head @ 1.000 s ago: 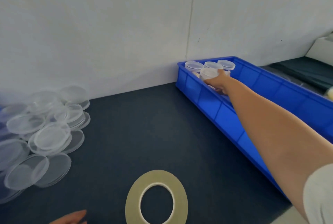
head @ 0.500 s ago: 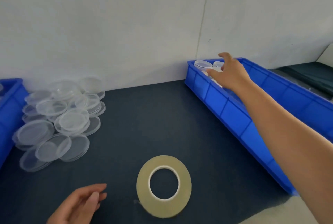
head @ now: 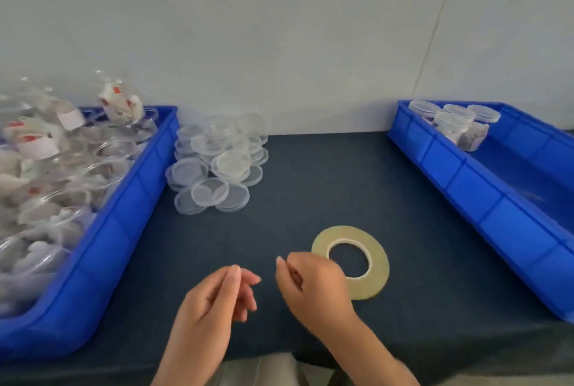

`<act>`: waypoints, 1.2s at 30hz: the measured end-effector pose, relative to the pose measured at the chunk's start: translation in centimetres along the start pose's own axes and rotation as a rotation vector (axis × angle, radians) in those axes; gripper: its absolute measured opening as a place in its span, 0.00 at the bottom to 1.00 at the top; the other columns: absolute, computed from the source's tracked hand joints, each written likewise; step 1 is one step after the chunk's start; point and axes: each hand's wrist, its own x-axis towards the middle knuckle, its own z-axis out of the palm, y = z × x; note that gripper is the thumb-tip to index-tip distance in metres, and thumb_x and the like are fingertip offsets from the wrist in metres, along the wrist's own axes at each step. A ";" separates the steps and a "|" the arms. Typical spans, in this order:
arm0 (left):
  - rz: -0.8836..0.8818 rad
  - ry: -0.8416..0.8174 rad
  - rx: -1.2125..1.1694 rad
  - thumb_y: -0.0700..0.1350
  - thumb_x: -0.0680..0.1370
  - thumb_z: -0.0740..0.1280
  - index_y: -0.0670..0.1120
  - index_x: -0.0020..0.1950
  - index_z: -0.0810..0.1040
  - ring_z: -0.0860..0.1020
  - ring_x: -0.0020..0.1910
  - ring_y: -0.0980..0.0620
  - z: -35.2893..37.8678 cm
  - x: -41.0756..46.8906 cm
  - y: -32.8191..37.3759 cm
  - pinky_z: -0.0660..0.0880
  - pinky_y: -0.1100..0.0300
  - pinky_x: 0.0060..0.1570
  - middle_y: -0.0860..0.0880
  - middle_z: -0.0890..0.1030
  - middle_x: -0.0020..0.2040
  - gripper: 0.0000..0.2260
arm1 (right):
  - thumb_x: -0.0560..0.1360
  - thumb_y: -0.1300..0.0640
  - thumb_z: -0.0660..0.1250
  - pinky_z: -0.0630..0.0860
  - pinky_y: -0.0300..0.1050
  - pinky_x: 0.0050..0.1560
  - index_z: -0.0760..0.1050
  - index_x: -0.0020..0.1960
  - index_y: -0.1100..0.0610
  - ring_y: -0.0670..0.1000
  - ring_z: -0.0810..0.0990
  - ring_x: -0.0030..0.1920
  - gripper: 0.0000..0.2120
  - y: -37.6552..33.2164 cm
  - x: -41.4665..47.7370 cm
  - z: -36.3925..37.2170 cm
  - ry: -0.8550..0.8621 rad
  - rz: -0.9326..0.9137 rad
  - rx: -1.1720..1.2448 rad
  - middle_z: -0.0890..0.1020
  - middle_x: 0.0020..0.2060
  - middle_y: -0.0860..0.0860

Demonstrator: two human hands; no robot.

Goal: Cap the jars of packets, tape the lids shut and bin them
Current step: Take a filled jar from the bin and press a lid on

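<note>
By the tape roll (head: 349,233), my left hand (head: 211,302) and right hand (head: 313,286) hover, fingers (head: 233,277) slack, empty; I'd lift one jar (head: 105,168) upright.

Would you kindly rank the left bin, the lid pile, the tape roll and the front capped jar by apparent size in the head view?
1. left bin
2. lid pile
3. tape roll
4. capped jar
The jar sits farthest from the camera, so its last place is less sure.
</note>
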 end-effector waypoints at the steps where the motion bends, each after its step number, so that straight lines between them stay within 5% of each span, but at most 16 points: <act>1: 0.005 0.004 0.037 0.60 0.86 0.59 0.52 0.39 0.86 0.77 0.30 0.52 -0.5 -0.3 0.1 0.75 0.63 0.35 0.43 0.82 0.33 0.23 | 0.81 0.48 0.64 0.55 0.42 0.29 0.57 0.32 0.49 0.48 0.61 0.27 0.24 -0.3 -0.6 1.0 -0.001 -0.095 -0.054 0.61 0.25 0.44; 4: 0.048 -0.017 0.200 0.64 0.83 0.57 0.51 0.37 0.84 0.76 0.30 0.56 -2.1 -1.4 1.1 0.72 0.66 0.35 0.47 0.81 0.32 0.26 | 0.80 0.49 0.66 0.63 0.46 0.25 0.65 0.30 0.52 0.48 0.65 0.25 0.22 -0.1 -1.6 3.0 -0.068 -0.265 -0.189 0.68 0.25 0.46; 8: 0.224 0.010 0.438 0.65 0.81 0.63 0.59 0.45 0.84 0.82 0.39 0.54 -5.7 -1.1 4.0 0.74 0.67 0.38 0.56 0.84 0.39 0.15 | 0.80 0.46 0.65 0.63 0.43 0.28 0.64 0.31 0.50 0.45 0.66 0.26 0.22 0.5 -1.6 3.7 -0.162 -0.286 -0.273 0.69 0.25 0.45; 14: 0.301 0.321 0.697 0.66 0.77 0.66 0.63 0.50 0.82 0.82 0.47 0.63 -14.9 5.0 8.8 0.75 0.59 0.45 0.65 0.84 0.48 0.10 | 0.76 0.50 0.77 0.62 0.43 0.26 0.61 0.31 0.49 0.45 0.64 0.25 0.26 0.5 -1.5 4.2 -0.204 -0.289 -0.332 0.63 0.25 0.43; 16: 0.317 0.427 0.876 0.62 0.79 0.68 0.60 0.54 0.82 0.80 0.57 0.58 -18.2 8.4 9.8 0.75 0.53 0.55 0.61 0.82 0.56 0.09 | 0.74 0.52 0.78 0.65 0.45 0.24 0.61 0.31 0.49 0.45 0.64 0.24 0.27 0.4 -1.5 4.1 -0.202 -0.283 -0.313 0.63 0.25 0.42; 18: 0.220 0.528 1.121 0.59 0.79 0.70 0.53 0.66 0.80 0.73 0.71 0.43 -21.3 11.8 10.4 0.70 0.45 0.68 0.48 0.77 0.69 0.18 | 0.74 0.52 0.78 0.68 0.48 0.23 0.63 0.30 0.50 0.45 0.66 0.24 0.26 0.4 -1.5 4.2 -0.206 -0.278 -0.303 0.66 0.24 0.43; 22: -0.025 0.781 1.325 0.53 0.79 0.71 0.46 0.81 0.64 0.51 0.83 0.33 -25.8 15.7 11.2 0.51 0.37 0.79 0.37 0.54 0.84 0.33 | 0.73 0.53 0.80 0.67 0.49 0.24 0.62 0.30 0.51 0.47 0.67 0.24 0.27 0.4 -1.3 4.1 -0.220 -0.281 -0.302 0.65 0.25 0.44; 24: -0.148 0.763 1.346 0.53 0.80 0.70 0.45 0.83 0.58 0.51 0.83 0.32 -27.1 16.8 11.2 0.51 0.36 0.80 0.36 0.53 0.84 0.36 | 0.73 0.54 0.80 0.66 0.48 0.24 0.61 0.31 0.50 0.47 0.66 0.24 0.28 0.4 -1.2 4.1 -0.227 -0.293 -0.298 0.63 0.25 0.43; 28: -0.273 0.685 1.402 0.48 0.80 0.71 0.39 0.75 0.68 0.69 0.71 0.30 -27.7 17.9 10.9 0.70 0.37 0.68 0.34 0.72 0.71 0.28 | 0.72 0.55 0.81 0.67 0.48 0.23 0.64 0.29 0.53 0.48 0.67 0.23 0.26 0.6 -1.2 4.2 -0.231 -0.296 -0.292 0.66 0.24 0.45; 36: -0.278 0.769 1.319 0.33 0.77 0.71 0.35 0.71 0.68 0.76 0.66 0.27 -29.4 17.3 11.5 0.76 0.37 0.60 0.30 0.76 0.65 0.24 | 0.72 0.56 0.80 0.62 0.45 0.26 0.63 0.30 0.52 0.47 0.64 0.24 0.26 0.5 -1.1 4.3 -0.224 -0.305 -0.277 0.65 0.25 0.44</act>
